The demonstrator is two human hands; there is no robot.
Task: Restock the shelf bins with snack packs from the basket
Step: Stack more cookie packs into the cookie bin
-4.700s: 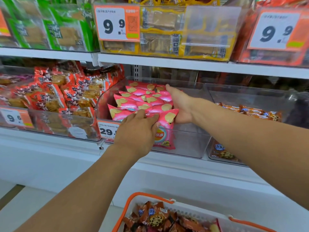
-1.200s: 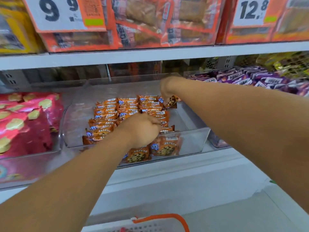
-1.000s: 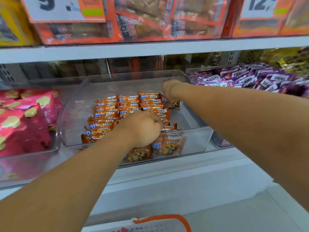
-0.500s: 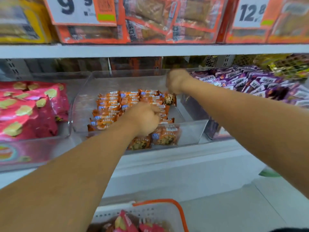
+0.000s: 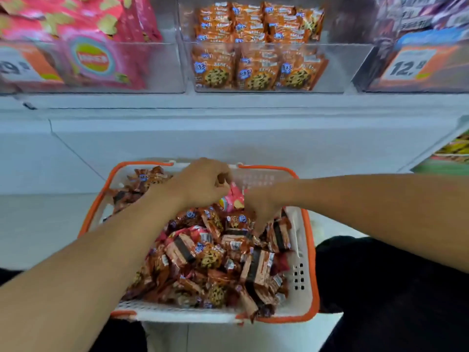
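Note:
A white basket with an orange rim (image 5: 311, 252) sits below me, heaped with brown cookie packs (image 5: 210, 255). One pink snack pack (image 5: 234, 198) pokes up at the far side of the heap. My left hand (image 5: 203, 185) hovers over the basket's far edge, its curled fingers pinching the top of the pink pack. My right hand (image 5: 262, 207) reaches down beside it, fingertips buried among the cookie packs, so its grasp is hidden. Above, the clear shelf bin (image 5: 341, 67) holds rows of the same cookie packs (image 5: 256, 69).
A bin of pink chip bags (image 5: 96, 57) stands left of the cookie bin. A bin with purple packs and a 12.8 price tag (image 5: 411, 64) stands right. The white shelf base (image 5: 228, 138) rises behind the basket. Dark-clothed knees (image 5: 380, 288) flank the basket.
Both hands left the cookie bin on the shelf and dropped into the basket. My view tilted down from the shelf to the basket.

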